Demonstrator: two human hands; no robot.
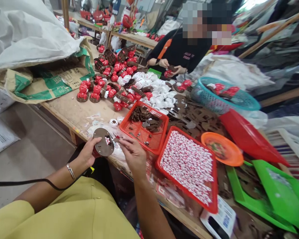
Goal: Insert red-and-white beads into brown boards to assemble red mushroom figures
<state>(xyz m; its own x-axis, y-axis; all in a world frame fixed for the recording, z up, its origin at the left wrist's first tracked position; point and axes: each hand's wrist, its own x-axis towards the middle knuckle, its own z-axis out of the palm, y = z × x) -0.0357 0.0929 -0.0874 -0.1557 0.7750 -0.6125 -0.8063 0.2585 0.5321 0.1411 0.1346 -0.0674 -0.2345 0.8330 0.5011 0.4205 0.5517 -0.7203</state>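
The left hand [88,153] gripped a brown base piece [104,142] at the tabletop [74,113] edge while the right hand [133,155], fingers loosely curled and holding nothing visible, hovered beside it, apparently mid-assembly, needing careful fingertip alignment.

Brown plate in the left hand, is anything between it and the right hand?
Nothing visible stands between them. The left hand holds the brown plate by its edge over the table's near side, and the right hand hovers just beside it, fingers spread, with only a small open gap between.
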